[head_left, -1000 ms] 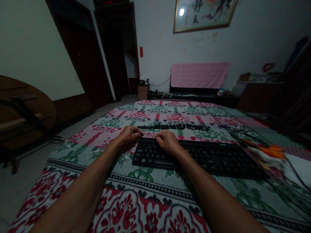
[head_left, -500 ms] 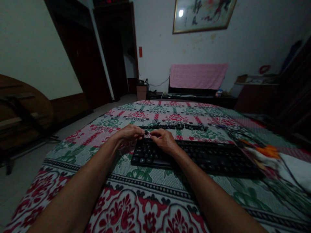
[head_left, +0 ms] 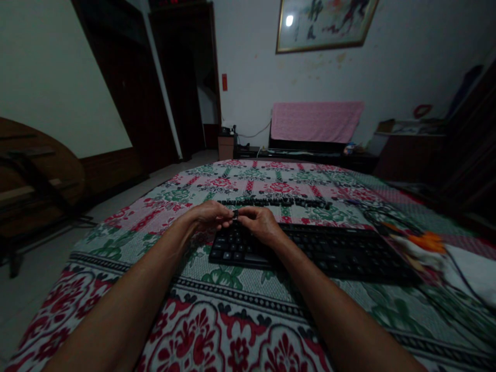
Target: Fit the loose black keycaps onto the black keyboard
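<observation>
A small black keycap (head_left: 235, 213) is pinched between the fingertips of both hands, just above the upper left edge of a black keyboard (head_left: 344, 253). My left hand (head_left: 211, 213) is closed on it from the left. From the right, my right hand (head_left: 260, 223) grips it with thumb and forefinger, the wrist passing over the keyboard. Behind the hands, a line of several loose black keycaps (head_left: 271, 202) lies on the patterned cloth (head_left: 217, 305). Part of the keyboard's left half is hidden under my right hand and forearm.
Dark cables (head_left: 382, 213), an orange item (head_left: 428, 241) and white material (head_left: 470, 274) lie to the keyboard's right. Beyond the cloth stands a low dark unit with a pink towel (head_left: 316, 121) above it. A round wooden tabletop (head_left: 46, 170) leans at the left.
Both hands have shifted slightly, the left one a little to the right, and their fingertips are closer together. The keycap has turned between the fingers. The keyboard and row of keycaps stay put.
</observation>
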A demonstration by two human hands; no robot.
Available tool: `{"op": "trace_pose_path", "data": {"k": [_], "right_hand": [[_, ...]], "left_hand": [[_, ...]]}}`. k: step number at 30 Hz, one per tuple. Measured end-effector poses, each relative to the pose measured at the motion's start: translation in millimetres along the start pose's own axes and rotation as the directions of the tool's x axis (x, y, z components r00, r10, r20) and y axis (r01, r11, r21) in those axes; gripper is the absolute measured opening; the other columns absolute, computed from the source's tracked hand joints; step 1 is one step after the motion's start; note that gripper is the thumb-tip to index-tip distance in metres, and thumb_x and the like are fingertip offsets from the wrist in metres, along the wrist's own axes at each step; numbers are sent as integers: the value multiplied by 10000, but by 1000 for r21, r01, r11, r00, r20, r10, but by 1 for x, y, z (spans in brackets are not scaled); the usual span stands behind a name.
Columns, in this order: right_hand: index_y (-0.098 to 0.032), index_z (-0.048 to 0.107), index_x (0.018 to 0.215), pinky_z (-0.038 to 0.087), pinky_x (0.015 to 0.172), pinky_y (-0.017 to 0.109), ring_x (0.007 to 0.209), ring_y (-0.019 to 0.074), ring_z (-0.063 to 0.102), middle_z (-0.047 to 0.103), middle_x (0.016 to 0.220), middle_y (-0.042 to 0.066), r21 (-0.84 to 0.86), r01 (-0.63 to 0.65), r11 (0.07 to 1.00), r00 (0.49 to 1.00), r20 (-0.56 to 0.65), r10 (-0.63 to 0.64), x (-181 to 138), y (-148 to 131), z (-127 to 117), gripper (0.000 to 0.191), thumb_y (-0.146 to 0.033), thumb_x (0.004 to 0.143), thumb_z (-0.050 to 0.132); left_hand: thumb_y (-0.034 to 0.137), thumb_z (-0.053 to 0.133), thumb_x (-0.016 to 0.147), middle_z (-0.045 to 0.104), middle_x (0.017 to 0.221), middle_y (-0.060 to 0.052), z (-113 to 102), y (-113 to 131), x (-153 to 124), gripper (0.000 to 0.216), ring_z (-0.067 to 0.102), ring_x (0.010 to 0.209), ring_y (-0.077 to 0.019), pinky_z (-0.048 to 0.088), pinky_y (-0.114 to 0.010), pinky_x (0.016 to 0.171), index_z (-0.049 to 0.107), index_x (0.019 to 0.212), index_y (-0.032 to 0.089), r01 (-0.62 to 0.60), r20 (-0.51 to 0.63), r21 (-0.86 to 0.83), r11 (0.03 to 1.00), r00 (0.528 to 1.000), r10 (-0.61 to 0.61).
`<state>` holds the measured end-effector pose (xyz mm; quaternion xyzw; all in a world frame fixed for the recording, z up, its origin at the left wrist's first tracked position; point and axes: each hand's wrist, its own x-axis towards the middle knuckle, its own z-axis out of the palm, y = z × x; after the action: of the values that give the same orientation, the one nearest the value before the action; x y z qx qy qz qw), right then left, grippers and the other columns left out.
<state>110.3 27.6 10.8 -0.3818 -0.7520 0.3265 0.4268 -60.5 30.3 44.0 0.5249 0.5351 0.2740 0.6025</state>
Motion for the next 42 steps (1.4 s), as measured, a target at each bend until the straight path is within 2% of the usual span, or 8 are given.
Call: {"op": "trace_pose_path", "data": {"k": [3, 11, 23, 31, 36, 42], "right_hand": [[-168, 667, 820, 460, 683, 232, 757, 132, 606, 682, 807, 7, 19, -14, 1000, 1000, 2, 14, 0, -1, 0, 177, -206, 708, 537], [-147, 684, 834, 442, 644, 224, 726, 139, 600, 687, 787, 25, -19, -67, 998, 997, -26, 67, 1, -3, -4, 224, -231, 720, 510], [-159, 695, 834, 421, 597, 207, 683, 127, 585, 684, 734, 8, -22, -46, 999, 999, -1, 46, 0, -4, -5, 248, -238, 733, 483], [-169, 685, 806, 440, 631, 217, 701, 131, 597, 686, 756, 11, -43, -70, 997, 997, -39, 69, 1, -1, -3, 210, -239, 708, 513], [-142, 668, 802, 432, 599, 215, 661, 127, 588, 676, 750, 26, -102, -77, 992, 996, -46, 73, 1, 1, -2, 205, -263, 689, 546], [-161, 668, 767, 426, 628, 214, 690, 124, 590, 675, 740, 14, -175, 2, 985, 1000, 0, -2, 0, 1, -3, 161, -247, 700, 549]], "left_hand": [[249, 650, 568, 576, 540, -9, 3, 2, -1, 169, 494, 472, -72, 333, -182, 420, 600, 626, 98, 6, -22, 4, 1000, 1000, -6], [280, 638, 585, 593, 548, -14, 1, -1, 0, 184, 489, 461, -69, 334, -184, 428, 620, 637, 104, -21, 23, 89, 996, 1000, 19], [242, 596, 593, 588, 532, -23, 3, -2, 1, 152, 510, 494, -86, 338, -178, 429, 634, 634, 100, -49, 53, 132, 990, 998, 42], [282, 600, 610, 566, 480, -13, 3, -1, -1, 184, 435, 402, -63, 285, -183, 393, 624, 628, 100, -39, 25, 154, 987, 999, 35], [281, 613, 605, 561, 473, -5, 5, 2, -3, 171, 442, 404, -61, 284, -179, 390, 607, 607, 110, -48, -1, 134, 990, 999, 49], [270, 637, 597, 590, 539, -18, 2, -1, 0, 170, 494, 463, -72, 337, -178, 423, 605, 622, 104, -49, 15, 47, 998, 999, 49]]}}
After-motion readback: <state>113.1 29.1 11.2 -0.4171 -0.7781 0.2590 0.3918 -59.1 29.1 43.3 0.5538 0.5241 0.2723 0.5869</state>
